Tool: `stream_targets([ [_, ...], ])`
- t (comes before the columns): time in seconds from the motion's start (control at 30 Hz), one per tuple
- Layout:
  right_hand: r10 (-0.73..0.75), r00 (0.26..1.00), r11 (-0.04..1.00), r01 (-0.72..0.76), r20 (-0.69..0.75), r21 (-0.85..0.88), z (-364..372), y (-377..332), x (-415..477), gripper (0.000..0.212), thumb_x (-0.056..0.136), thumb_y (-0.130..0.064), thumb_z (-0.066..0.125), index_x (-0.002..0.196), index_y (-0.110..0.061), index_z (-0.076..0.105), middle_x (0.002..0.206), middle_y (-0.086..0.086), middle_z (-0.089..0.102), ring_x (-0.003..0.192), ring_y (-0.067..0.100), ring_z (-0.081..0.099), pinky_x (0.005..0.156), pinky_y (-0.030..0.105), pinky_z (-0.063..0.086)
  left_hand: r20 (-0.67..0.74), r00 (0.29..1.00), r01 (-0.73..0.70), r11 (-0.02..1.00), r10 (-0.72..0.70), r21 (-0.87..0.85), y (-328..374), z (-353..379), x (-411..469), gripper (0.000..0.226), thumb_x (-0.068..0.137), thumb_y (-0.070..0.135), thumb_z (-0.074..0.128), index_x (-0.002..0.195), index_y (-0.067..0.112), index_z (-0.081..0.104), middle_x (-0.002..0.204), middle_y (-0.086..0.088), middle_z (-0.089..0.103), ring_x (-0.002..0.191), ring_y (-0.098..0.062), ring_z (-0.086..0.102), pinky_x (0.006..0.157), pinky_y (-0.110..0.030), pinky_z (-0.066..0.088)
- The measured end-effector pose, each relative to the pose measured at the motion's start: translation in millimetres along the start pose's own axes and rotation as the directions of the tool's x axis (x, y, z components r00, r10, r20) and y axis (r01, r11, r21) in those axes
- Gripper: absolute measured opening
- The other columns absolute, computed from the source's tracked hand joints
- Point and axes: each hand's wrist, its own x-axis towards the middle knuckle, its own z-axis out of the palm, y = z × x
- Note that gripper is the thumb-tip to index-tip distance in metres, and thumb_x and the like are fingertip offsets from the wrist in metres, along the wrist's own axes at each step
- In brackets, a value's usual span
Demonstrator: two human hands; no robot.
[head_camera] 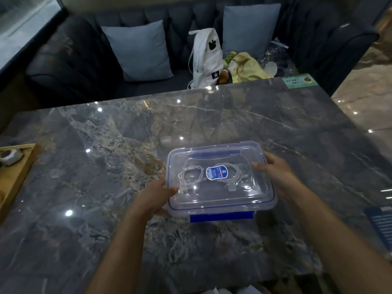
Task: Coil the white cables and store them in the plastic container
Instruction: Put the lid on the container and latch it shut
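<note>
A clear plastic container (220, 200) with blue clips stands on the dark marble table (127, 166), its transparent lid on top with a blue-and-white label in the middle. Inside lie two coiled white cables: one coil at the left (191, 177), one at the right (233, 175). My left hand (157, 196) grips the container's near-left corner, thumb on the lid. Against the right side rests my right hand (275, 170), thumb over the lid's edge. The near blue clip (221, 216) sticks out flat toward me.
A wooden tray (14, 172) holding a small white object sits at the table's left edge. A dark sofa (74, 66) behind the table carries two grey cushions, a white bag (205, 58) and yellow cloth. A green card (299, 80) lies at the table's far right corner.
</note>
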Motion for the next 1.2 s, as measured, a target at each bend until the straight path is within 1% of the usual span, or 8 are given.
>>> stream_targets([
  [0.33,-0.094,0.994,0.986,0.086,-0.054,-0.143,4.4,20.0,-11.4,0.01,0.087,-0.034,0.057,0.097,-0.036,0.058,0.101,-0.003,0.067,0.075,0.005,0.067,0.057,0.021,0.05,-0.081,0.971,-0.232,0.969,0.226,-0.082,-7.9,7.1,7.9,0.022,0.09,0.032,0.056,0.11,0.024,0.05,0.108,0.002,0.064,0.082,-0.003,0.062,0.059,-0.015,0.049],
  [0.43,-0.193,0.98,0.943,0.17,-0.052,-0.286,7.0,22.0,-18.0,0.039,0.091,-0.037,0.049,0.128,-0.029,0.044,0.127,0.001,0.057,0.109,0.017,0.057,0.09,0.037,0.048,-0.3,0.801,-0.461,0.854,0.518,0.243,-7.7,15.4,12.8,0.037,0.089,0.037,0.054,0.122,0.021,0.047,0.123,0.0,0.056,0.105,-0.015,0.057,0.086,-0.031,0.047],
  [0.5,-0.29,0.957,0.863,0.251,-0.023,-0.439,7.5,20.0,-21.1,0.052,0.093,-0.038,0.044,0.141,-0.031,0.025,0.144,-0.002,0.038,0.128,0.017,0.038,0.106,0.039,0.03,-0.26,0.702,-0.465,0.704,0.663,0.537,-9.7,26.5,17.0,0.056,0.091,0.042,0.048,0.139,0.016,0.036,0.145,-0.006,0.042,0.134,-0.025,0.038,0.109,-0.041,0.034],
  [0.6,-0.325,0.943,0.711,0.29,0.066,-0.64,7.8,17.9,-18.7,0.056,0.095,-0.037,0.039,0.144,-0.032,0.012,0.154,0.001,0.019,0.139,0.018,0.021,0.109,0.034,0.019,-0.168,0.707,-0.37,0.561,0.687,0.74,-17.4,41.8,20.5,0.068,0.093,0.049,0.036,0.147,0.015,0.014,0.158,-0.004,0.011,0.147,-0.02,0.003,0.118,-0.034,0.006],
  [0.8,-0.245,0.967,0.631,0.213,0.068,-0.746,7.5,22.3,-12.2,0.057,0.095,-0.043,0.032,0.144,-0.034,0.005,0.155,0.007,0.015,0.137,0.029,0.027,0.107,0.048,0.029,-0.125,0.733,-0.324,0.504,0.669,0.8,-21.4,43.0,27.5,0.07,0.093,0.057,0.021,0.148,0.015,0.009,0.159,-0.002,0.004,0.147,-0.019,-0.002,0.118,-0.032,0.002],
  [0.9,-0.222,0.974,0.59,0.178,0.053,-0.788,7.0,21.9,-11.0,0.056,0.095,-0.044,0.032,0.144,-0.032,0.009,0.153,0.009,0.02,0.133,0.031,0.034,0.104,0.048,0.033,-0.112,0.74,-0.296,0.47,0.663,0.831,-15.1,39.2,23.0,0.072,0.089,0.057,0.024,0.143,0.01,0.03,0.155,-0.009,0.026,0.144,-0.026,0.021,0.116,-0.039,0.02],
  [1.03,-0.388,0.921,0.4,0.212,0.045,-0.892,11.9,8.2,-5.7,0.051,0.093,-0.04,0.041,0.136,-0.014,0.033,0.152,0.008,0.024,0.135,0.028,0.03,0.105,0.048,0.031,-0.169,0.58,-0.274,0.386,0.797,0.881,12.7,34.5,28.7,0.048,0.082,0.048,0.04,0.095,0.007,0.062,0.103,-0.014,0.066,0.094,-0.032,0.061,0.086,-0.041,0.044],
  [1.2,-0.386,0.915,0.33,0.258,0.119,-0.908,23.4,2.9,5.5,0.06,0.093,-0.047,0.035,0.143,-0.018,0.021,0.156,-0.002,0.014,0.143,0.015,0.01,0.111,0.041,0.017,-0.047,0.692,-0.323,0.368,0.72,0.872,12.0,43.7,47.8,0.07,0.089,0.062,0.026,0.146,0.021,0.023,0.157,-0.002,0.022,0.146,-0.019,0.012,0.118,-0.036,0.008],
])
